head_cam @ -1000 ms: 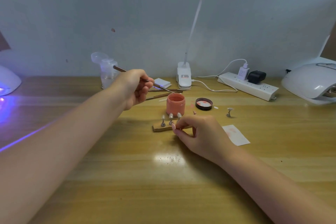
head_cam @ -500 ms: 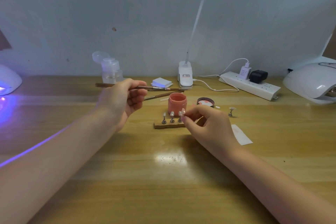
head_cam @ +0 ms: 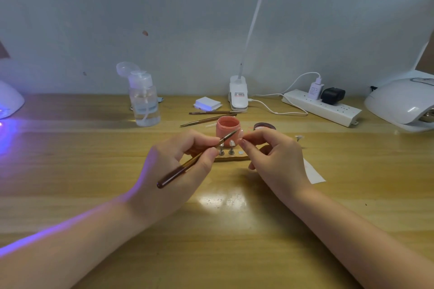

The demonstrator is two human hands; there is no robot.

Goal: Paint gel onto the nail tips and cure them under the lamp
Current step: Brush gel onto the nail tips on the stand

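My left hand grips a brown gel brush, its tip pointing up and right towards my right hand. My right hand pinches a small nail tip on its stand between thumb and fingers, lifted just above the wooden holder. Two nail tips on metal stands remain upright on the holder, with a bare magnet spot beside them. The open pink gel jar stands right behind the holder, its dark lid to the right. A white curing lamp sits far right.
A second lamp glows violet at the far left. A clear pump bottle, two spare brushes, a white pad stack, a desk lamp base and a power strip line the back. White paper and one loose stand lie right.
My left hand has swung the brush round and brought it down in front of the jar. My right hand has lifted one nail tip off the holder to meet the brush tip.
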